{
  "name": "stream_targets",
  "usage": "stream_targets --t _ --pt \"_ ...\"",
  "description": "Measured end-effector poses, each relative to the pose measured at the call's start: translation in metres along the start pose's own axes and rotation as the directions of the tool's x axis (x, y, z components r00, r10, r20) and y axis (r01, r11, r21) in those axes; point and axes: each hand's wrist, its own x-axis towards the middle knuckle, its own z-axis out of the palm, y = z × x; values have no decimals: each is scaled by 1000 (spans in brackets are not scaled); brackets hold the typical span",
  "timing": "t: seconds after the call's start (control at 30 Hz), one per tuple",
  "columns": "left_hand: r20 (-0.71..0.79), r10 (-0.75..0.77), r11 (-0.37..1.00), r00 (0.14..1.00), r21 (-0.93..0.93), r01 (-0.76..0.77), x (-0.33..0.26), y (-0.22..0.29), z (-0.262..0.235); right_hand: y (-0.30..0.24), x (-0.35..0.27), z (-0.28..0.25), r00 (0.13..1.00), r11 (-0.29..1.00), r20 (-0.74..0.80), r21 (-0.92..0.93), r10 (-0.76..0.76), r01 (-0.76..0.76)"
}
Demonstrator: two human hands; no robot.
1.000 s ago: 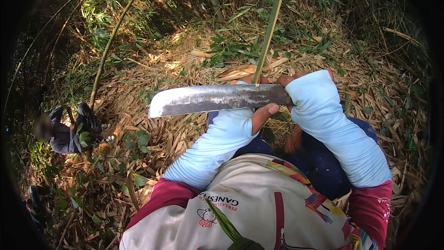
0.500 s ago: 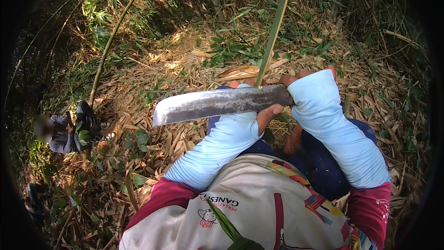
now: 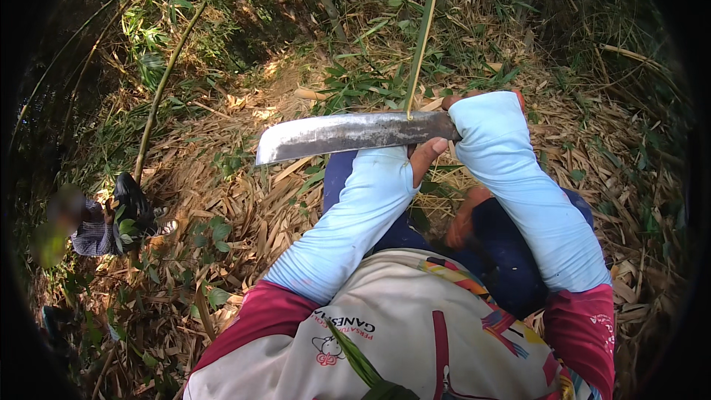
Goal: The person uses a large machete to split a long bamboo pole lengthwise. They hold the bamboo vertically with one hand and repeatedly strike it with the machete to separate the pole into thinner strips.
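Observation:
A machete [image 3: 333, 135] with a broad, stained blade lies crosswise in front of me, its tip to the left. My right hand [image 3: 450, 101] is closed round its handle, mostly hidden by the pale blue sleeve. A long, thin green-and-yellow bamboo strip [image 3: 423, 33] rises away from me and meets the blade's far edge close to the handle. Below the blade is my left hand [image 3: 426, 158], thumb raised beside the handle end. The blade covers its other fingers, which appear closed round the strip's near end.
Dry bamboo leaves [image 3: 237, 200] litter the ground around my bent legs. My bare foot [image 3: 466, 216] is just below the hands. Another person [image 3: 111, 222] is low at the left, near a slanting bamboo pole [image 3: 159, 100]. Bamboo stems [image 3: 326, 4] stand at the back.
The machete and both hands have shifted slightly up in the view. The strip leans less and its top sits further left. Fingers seen behind the blade before are now covered.

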Motion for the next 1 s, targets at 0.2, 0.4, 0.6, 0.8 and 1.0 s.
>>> stream_targets --t 0.2,0.4,0.6,0.8,1.0 --pt "107 -28 998 994 -49 33 10 -7 4 7 4 -3 999 993 35 -112 40 -36" --pt "112 -34 972 993 -229 59 12 -19 4 5 13 -5 989 979 132 -199 61 -34" --pt "173 -18 944 985 -322 73 19 -58 13 15 30 -19 927 957 242 -118 285 -264" --pt "359 -159 966 920 -134 220 -7 -26 22 180 28 -45 598 596 29 58 801 -801" --pt "444 -134 912 886 -295 286 -2 -34 19 256 1 -36 330 330 -18 -12 944 -944"
